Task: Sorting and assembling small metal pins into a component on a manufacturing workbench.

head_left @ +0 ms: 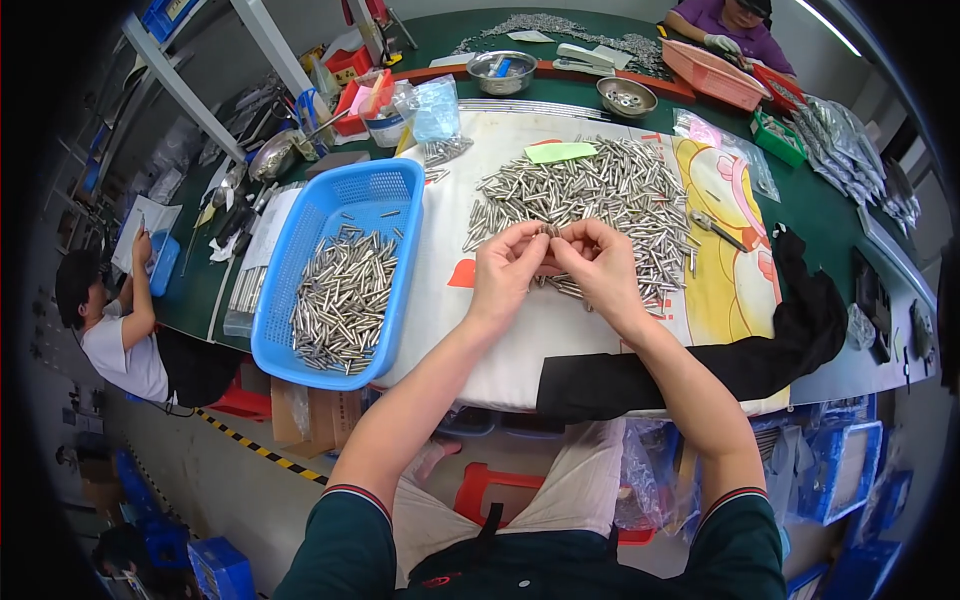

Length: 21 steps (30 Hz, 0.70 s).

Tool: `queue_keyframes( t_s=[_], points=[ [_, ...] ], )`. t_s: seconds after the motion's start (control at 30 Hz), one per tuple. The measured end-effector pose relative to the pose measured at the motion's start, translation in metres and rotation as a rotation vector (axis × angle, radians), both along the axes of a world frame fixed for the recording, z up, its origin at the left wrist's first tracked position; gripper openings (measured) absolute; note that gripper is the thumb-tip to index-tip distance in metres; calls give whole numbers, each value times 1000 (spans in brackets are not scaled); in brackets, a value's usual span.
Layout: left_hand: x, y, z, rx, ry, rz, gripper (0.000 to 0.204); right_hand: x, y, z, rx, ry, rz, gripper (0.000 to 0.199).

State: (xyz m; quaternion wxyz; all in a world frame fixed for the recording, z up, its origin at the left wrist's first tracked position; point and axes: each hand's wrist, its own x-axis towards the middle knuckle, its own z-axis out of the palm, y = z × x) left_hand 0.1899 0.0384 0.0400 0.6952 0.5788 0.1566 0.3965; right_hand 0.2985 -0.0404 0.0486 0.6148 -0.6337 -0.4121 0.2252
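Observation:
My left hand [505,272] and my right hand [598,268] meet fingertip to fingertip over a white cloth, pinching a small metal pin [548,232] between them. Right behind them lies a big heap of shiny metal pins [600,195] on the cloth. A few more pins lie under my hands. To my left stands a blue plastic basket [375,195] holding several more pins [342,300].
A black cloth [790,340] drapes over the table's front right edge. Pliers [715,228] lie right of the heap. Two metal bowls [502,70] and an orange tray [712,72] sit at the back, where another person works. Another person sits at far left [115,330].

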Motion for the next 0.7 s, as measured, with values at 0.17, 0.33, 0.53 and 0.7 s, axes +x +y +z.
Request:
queue_keyframes(
  t_s=[0.17, 0.33, 0.53, 0.7],
  points=[
    [-3, 6, -1, -339, 103, -194, 16, 5, 1, -3, -108, -31, -21, 19],
    [-5, 9, -1, -463, 171, -238, 14, 12, -1, 3, -191, -125, -17, 21],
    [-6, 6, 2, -410, 208, -236, 15, 21, -1, 0, -198, -91, 53, 20],
    [-7, 8, 3, -435, 190, -293, 17, 22, -5, 18, -265, -5, 123, 20]
  ],
)
